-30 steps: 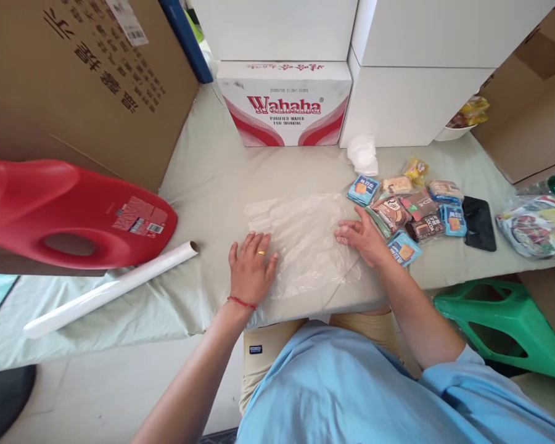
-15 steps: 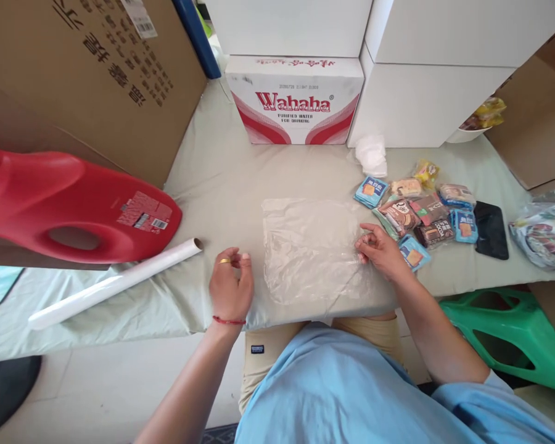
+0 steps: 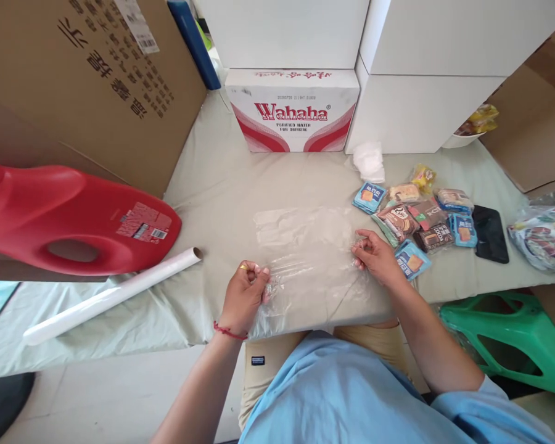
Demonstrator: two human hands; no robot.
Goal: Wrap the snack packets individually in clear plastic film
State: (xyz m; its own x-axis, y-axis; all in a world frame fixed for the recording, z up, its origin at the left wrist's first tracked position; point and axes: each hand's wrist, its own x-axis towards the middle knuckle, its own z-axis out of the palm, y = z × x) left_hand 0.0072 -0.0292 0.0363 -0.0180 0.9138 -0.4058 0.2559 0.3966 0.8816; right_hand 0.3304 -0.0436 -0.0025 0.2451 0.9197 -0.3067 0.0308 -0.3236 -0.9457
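A sheet of clear plastic film lies wrinkled on the cloth-covered table in front of me. My left hand, with a ring and a red wrist cord, pinches its left edge, and small creases run inward from there. On the opposite side, my right hand grips the right edge between thumb and fingers. Just beyond the right hand is a pile of small wrapped snacks, among them a blue cracker packet and a brown cocoa packet. A roll of plastic film lies left of my left hand.
A red jug and a large cardboard box stand at left. The Wahaba-style printed water carton and white boxes line the back. A black phone lies right of the snacks; a green stool is below the table edge.
My left hand has moved right and taken hold of the film's left edge, which is now drawn into creases. The right hand keeps its grip on the right edge.
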